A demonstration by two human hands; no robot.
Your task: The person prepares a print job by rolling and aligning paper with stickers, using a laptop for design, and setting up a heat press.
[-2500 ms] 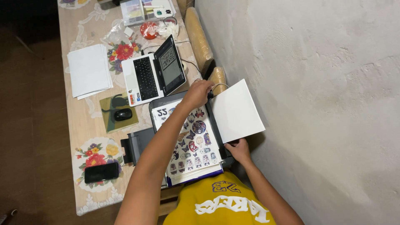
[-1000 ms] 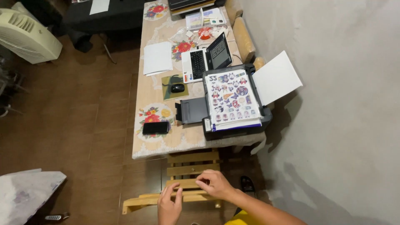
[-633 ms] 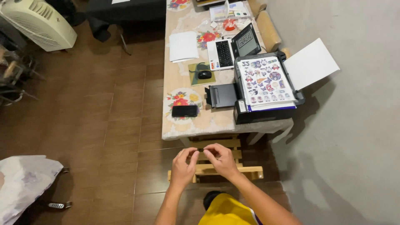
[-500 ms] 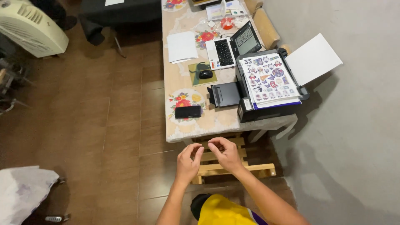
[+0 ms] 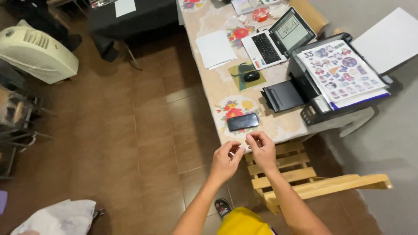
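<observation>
Both hands are raised in front of the body, above the floor and just short of the near edge of the counter (image 5: 209, 82). The left hand (image 5: 225, 160) and the right hand (image 5: 261, 149) meet fingertip to fingertip, fingers curled inward as if pinching something very small between them; whether either grip actually closes on an object cannot be told, since nothing shows between the fingers.

The nearest thing to the hands is a black phone (image 5: 243, 122), lying flat on the counter's floral cloth, apart from both hands and untouched. Further along stand a black printer (image 5: 305, 82) with its output tray folded out, a printed sticker sheet (image 5: 342, 72) resting on its top, and a white sheet (image 5: 387, 39) upright in the rear feed. Beyond these are an open laptop (image 5: 278, 41), a mouse (image 5: 251, 76) on its pad and a stack of white paper (image 5: 215, 48). A wooden chair (image 5: 305, 178) stands under the hands.

The printed sheet lies finished on the printer, not yet picked up.
</observation>
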